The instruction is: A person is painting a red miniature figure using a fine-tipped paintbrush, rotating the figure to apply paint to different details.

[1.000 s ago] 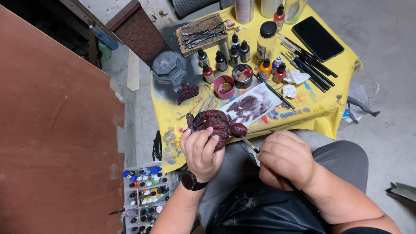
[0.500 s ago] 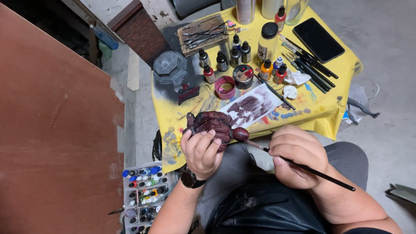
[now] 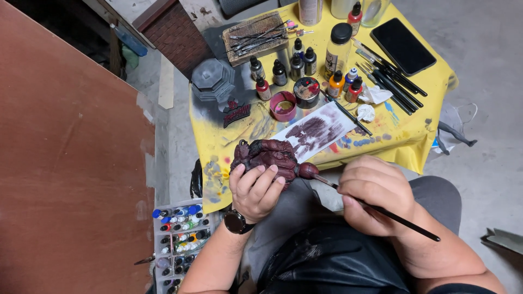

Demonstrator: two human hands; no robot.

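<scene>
Here, left hand: the left hand (image 3: 255, 188) has its fingers curled round a dark red figure (image 3: 267, 155), gripping it from below, just in front of the table's near edge
Right hand: the right hand (image 3: 376, 193) is closed in a pinch on a thin black brush (image 3: 397, 220), whose tip touches the figure's rounded end on the right
Figure: lumpy, maroon, held in the air between table and lap
Table: a yellow cloth (image 3: 419, 141) spotted with paint covers it
On the cloth: a paper sheet (image 3: 321, 130) smeared dark red lies just behind the figure; near it stand small paint bottles (image 3: 289, 68), a pink cup (image 3: 283, 105), loose brushes (image 3: 389, 76) and a black phone (image 3: 402, 46)
Floor, left: a tray of paint bottles (image 3: 182, 239) beside the person's left forearm
</scene>
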